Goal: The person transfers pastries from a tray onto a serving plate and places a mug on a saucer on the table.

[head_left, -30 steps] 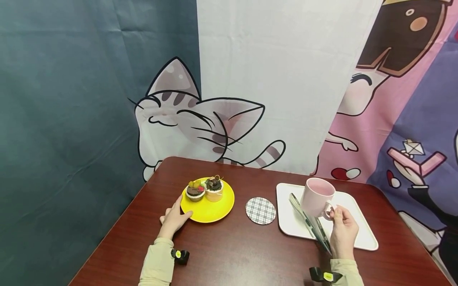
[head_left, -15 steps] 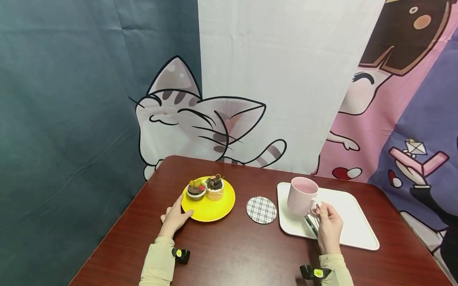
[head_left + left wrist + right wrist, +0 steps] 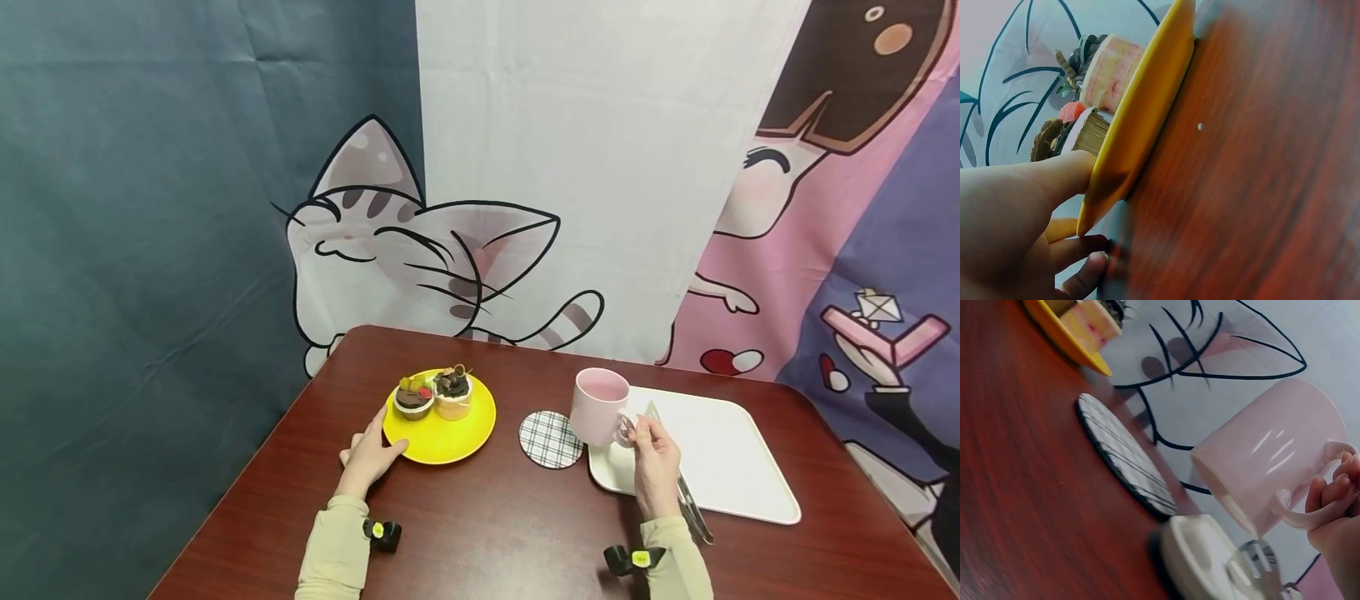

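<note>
My right hand (image 3: pixel 657 468) grips a pink mug (image 3: pixel 596 408) by its handle. The mug hangs upright in the air between a round plaid coaster (image 3: pixel 549 443) and the white tray (image 3: pixel 738 454); in the right wrist view the mug (image 3: pixel 1272 450) is clear of both. On the left, my left hand (image 3: pixel 367 457) holds the near-left rim of a yellow plate (image 3: pixel 450 446), thumb on the rim and fingers at its outer edge. Two small cakes sit on the plate: a chocolate-topped tart (image 3: pixel 413 400) and a taller cupcake (image 3: pixel 453 400).
Metal cutlery (image 3: pixel 693 510) lies across the tray, its ends past the near edge; fork tines (image 3: pixel 1266 565) show in the right wrist view. All stands on a brown wooden table (image 3: pixel 480 533). A printed cat curtain (image 3: pixel 525 125) hangs behind.
My right hand has carried the mug leftward from over the middle of the tray to beside the coaster. The cutlery shows more on the right. My left hand stays at the plate.
</note>
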Available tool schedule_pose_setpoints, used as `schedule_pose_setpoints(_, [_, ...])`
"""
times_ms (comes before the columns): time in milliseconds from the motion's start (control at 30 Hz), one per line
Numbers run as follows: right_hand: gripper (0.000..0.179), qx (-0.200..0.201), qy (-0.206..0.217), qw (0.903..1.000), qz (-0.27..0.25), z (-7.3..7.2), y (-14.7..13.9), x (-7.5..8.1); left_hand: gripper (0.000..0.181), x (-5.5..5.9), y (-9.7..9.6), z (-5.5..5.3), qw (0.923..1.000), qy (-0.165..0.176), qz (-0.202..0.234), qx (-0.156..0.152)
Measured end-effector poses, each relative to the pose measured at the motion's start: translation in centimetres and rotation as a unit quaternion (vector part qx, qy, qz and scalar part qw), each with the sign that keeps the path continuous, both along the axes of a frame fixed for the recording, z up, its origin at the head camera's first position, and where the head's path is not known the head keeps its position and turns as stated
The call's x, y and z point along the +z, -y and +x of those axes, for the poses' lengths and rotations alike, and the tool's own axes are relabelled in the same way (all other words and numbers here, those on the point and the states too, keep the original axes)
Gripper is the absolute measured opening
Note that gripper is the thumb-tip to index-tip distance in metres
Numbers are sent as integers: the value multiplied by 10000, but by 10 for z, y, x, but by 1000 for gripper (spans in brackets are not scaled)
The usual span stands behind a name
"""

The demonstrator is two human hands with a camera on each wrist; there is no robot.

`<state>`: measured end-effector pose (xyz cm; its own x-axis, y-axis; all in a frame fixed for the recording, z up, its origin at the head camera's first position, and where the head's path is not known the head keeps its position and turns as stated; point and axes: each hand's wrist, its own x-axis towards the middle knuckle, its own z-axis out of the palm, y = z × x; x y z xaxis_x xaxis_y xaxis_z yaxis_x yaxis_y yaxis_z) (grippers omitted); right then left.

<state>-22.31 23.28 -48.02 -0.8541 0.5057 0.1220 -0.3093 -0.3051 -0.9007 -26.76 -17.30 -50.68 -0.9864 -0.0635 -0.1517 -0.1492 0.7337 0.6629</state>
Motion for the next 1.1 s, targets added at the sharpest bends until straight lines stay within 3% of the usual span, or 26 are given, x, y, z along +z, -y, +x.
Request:
schedule_pose_setpoints(267, [26, 752, -267, 9968, -90, -3, 7, -9, 80, 0, -2, -2, 10000, 20, 48, 32])
schedule_pose_setpoints(400, [28, 951, -188, 9953, 10, -5, 11, -8, 80, 0, -2, -3, 10000, 24, 43, 38])
schedule_pose_setpoints(767, [22, 1143, -54, 9917, 586, -17, 32, -15, 80, -3, -1, -1, 10000, 10, 47, 26])
schedule_pose_setpoints(1100, [19, 1159, 316, 9881, 959, -17, 32, -17, 80, -1, 1, 0, 10000, -6, 28, 43])
